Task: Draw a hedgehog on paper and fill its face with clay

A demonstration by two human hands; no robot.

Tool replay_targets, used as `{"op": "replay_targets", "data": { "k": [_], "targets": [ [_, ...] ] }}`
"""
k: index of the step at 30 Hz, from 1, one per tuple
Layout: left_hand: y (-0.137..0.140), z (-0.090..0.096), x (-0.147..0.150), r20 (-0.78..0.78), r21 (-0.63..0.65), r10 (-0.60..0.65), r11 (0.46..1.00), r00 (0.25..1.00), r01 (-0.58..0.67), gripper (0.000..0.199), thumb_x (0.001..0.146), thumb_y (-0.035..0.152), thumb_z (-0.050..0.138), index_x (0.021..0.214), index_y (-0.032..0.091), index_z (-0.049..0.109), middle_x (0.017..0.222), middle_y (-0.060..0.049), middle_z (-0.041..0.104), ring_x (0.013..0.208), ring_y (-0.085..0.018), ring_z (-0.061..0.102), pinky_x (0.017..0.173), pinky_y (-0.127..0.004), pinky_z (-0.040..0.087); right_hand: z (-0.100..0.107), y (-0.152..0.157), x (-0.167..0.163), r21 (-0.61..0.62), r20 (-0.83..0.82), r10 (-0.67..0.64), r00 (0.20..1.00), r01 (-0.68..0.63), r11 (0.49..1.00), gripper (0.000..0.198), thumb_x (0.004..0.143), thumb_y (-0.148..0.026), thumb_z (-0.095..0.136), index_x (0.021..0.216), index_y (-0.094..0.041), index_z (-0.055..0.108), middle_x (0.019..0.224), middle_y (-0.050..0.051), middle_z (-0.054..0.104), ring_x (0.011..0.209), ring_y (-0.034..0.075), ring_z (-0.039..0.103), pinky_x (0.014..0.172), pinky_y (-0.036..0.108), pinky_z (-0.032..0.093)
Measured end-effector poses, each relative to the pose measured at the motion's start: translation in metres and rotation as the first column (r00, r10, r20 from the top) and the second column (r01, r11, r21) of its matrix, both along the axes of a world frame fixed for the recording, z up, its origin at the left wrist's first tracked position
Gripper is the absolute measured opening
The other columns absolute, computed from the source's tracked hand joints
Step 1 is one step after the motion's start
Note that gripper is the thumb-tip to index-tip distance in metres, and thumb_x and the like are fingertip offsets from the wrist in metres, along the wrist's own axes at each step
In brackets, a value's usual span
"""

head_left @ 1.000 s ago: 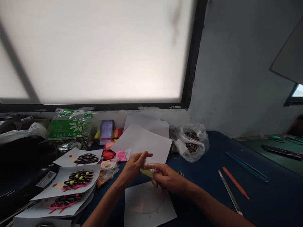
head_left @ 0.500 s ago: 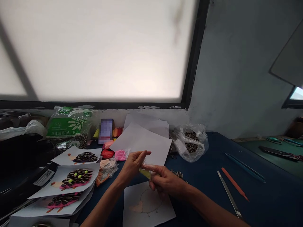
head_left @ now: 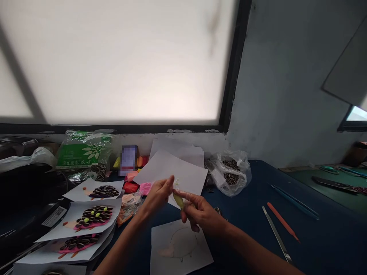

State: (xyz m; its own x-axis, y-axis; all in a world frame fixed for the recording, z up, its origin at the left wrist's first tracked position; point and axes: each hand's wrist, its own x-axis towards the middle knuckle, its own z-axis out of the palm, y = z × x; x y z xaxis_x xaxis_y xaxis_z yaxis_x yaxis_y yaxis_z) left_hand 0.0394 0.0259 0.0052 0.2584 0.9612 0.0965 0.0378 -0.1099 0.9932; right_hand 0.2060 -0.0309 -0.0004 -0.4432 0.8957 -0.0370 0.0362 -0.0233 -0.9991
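Note:
My right hand (head_left: 200,212) grips a soft yellow-green lump (head_left: 178,200), which looks like modelling clay, between thumb and fingers. At the lump's upper end is my left hand (head_left: 159,196), its fingers closed and thumb raised; what they pinch is hidden. A faint clear, whitish scrap shows just above the fingers. Below both hands lies a sheet of paper (head_left: 163,236) with a pencilled round-bodied animal outline, its pointed snout filled in pale peach.
Finished seed-covered hedgehog pictures (head_left: 94,217) are stacked left. Behind lie blank paper (head_left: 183,172), coloured clay packets (head_left: 131,187), a green seed bag (head_left: 83,151) and a clear bag of sunflower seeds (head_left: 231,172). Right are tweezers (head_left: 295,201), an orange tool (head_left: 282,221) and a metal strip (head_left: 276,233).
The yellow-green lump has tipped more upright and shows more between my hands. My left hand has shifted slightly left and down. More of the drawing is uncovered.

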Motion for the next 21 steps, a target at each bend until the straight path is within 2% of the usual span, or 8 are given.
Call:
{"op": "replay_targets", "data": {
  "k": [1, 6, 9, 17, 21],
  "targets": [
    [-0.0012, -0.0026, 0.0043, -0.003, 0.025, -0.023, 0.999, 1.000, 0.023, 0.062, 0.064, 0.080, 0.052, 0.053, 0.021, 0.038, 0.044, 0.009, 0.028, 0.038, -0.005, 0.023, 0.038, -0.021, 0.017, -0.0007, 0.0007, 0.0005, 0.008, 0.005, -0.014, 1.000, 0.014, 1.000, 0.053, 0.089, -0.021, 0.045, 0.142, -0.025, 0.045, 0.065, -0.005, 0.056, 0.042, 0.004, 0.035, 0.042, 0.017, 0.038],
    [-0.0043, -0.0097, 0.0130, -0.032, 0.170, 0.044, 0.985, 0.999, -0.038, 0.058, 0.072, 0.074, 0.051, 0.054, 0.020, 0.037, 0.048, 0.008, 0.027, 0.044, -0.006, 0.023, 0.041, -0.021, 0.018, -0.0015, 0.0029, 0.0022, 0.020, 0.097, -0.026, 0.995, 0.024, 1.000, 0.046, 0.089, -0.022, 0.046, 0.136, -0.022, 0.049, 0.066, -0.006, 0.055, 0.040, 0.004, 0.037, 0.041, 0.017, 0.036],
    [-0.0025, -0.0092, 0.0101, -0.031, 0.165, 0.041, 0.986, 0.999, -0.036, 0.058, 0.072, 0.074, 0.050, 0.053, 0.021, 0.037, 0.047, 0.008, 0.028, 0.043, -0.006, 0.023, 0.041, -0.021, 0.019, -0.0005, 0.0028, 0.0028, 0.020, 0.094, -0.020, 0.995, 0.019, 1.000, 0.041, 0.091, -0.026, 0.047, 0.132, -0.021, 0.050, 0.066, -0.007, 0.054, 0.040, 0.003, 0.037, 0.040, 0.017, 0.035],
    [0.0000, -0.0099, 0.0083, 0.076, 0.086, 0.112, 0.989, 0.991, -0.119, 0.059, 0.068, 0.077, 0.053, 0.052, 0.021, 0.037, 0.042, 0.009, 0.031, 0.036, -0.005, 0.026, 0.036, -0.020, 0.020, -0.0059, 0.0004, -0.0029, 0.162, -0.001, -0.191, 0.982, 0.188, 0.969, 0.037, 0.090, -0.047, 0.053, 0.114, -0.018, 0.059, 0.073, -0.003, 0.056, 0.043, 0.004, 0.036, 0.039, 0.017, 0.033],
    [-0.0013, -0.0118, 0.0068, 0.073, 0.089, 0.100, 0.990, 0.992, -0.106, 0.057, 0.075, 0.072, 0.051, 0.055, 0.019, 0.046, 0.040, 0.005, 0.042, 0.035, -0.006, 0.036, 0.038, -0.019, 0.028, -0.0067, 0.0016, -0.0036, 0.139, -0.064, -0.176, 0.982, 0.184, 0.973, 0.034, 0.088, -0.047, 0.057, 0.106, -0.018, 0.059, 0.076, -0.002, 0.057, 0.042, 0.003, 0.033, 0.039, 0.018, 0.033]
  ]
}}
